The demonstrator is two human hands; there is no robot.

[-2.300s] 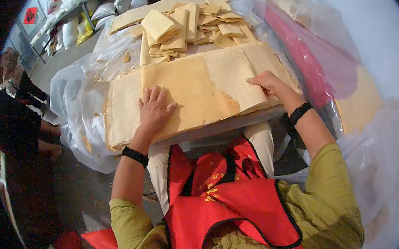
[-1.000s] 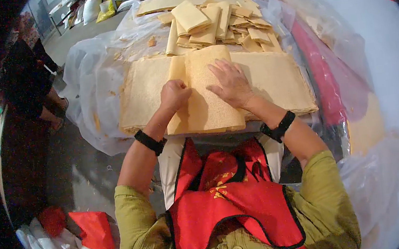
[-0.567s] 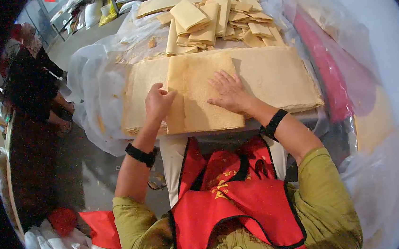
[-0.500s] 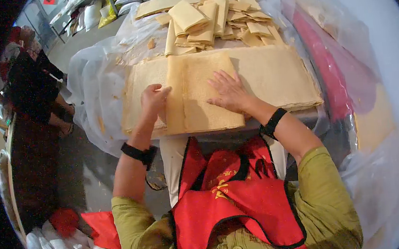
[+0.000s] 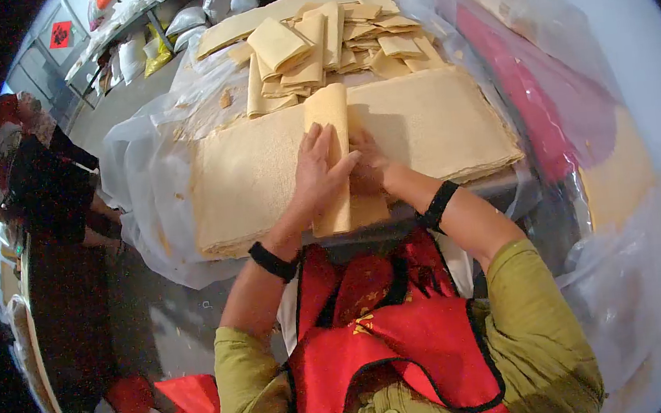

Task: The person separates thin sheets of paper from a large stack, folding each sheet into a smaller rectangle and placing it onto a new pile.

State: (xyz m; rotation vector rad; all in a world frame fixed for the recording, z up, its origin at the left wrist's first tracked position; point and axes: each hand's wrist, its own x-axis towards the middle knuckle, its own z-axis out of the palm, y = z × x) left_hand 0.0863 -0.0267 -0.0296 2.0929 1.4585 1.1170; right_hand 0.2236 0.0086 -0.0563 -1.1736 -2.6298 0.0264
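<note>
A pale yellow, thin sheet that looks like tofu skin (image 5: 334, 214) lies folded into a narrow strip, over a stack of similar flat sheets (image 5: 245, 174). My left hand (image 5: 318, 168) rests flat on the folded strip, fingers stretched and thumb reaching over its right edge. Against that right edge, on the part of the sheet still showing, is my right hand (image 5: 371, 163); its fingertips are partly hidden by the fold and my left thumb. Farther back, a heap of folded sheets (image 5: 281, 44) is piled up.
Clear plastic film (image 5: 142, 168) drapes over the table's left side. A pink strip (image 5: 521, 95) runs along the right. Another person (image 5: 49, 176) is at the far left. White bags and a red bag (image 5: 190, 403) are at lower left.
The sheet was spread wider; its left part has been folded over to the right. My left hand moved right onto the fold, and both hands are now close together.
</note>
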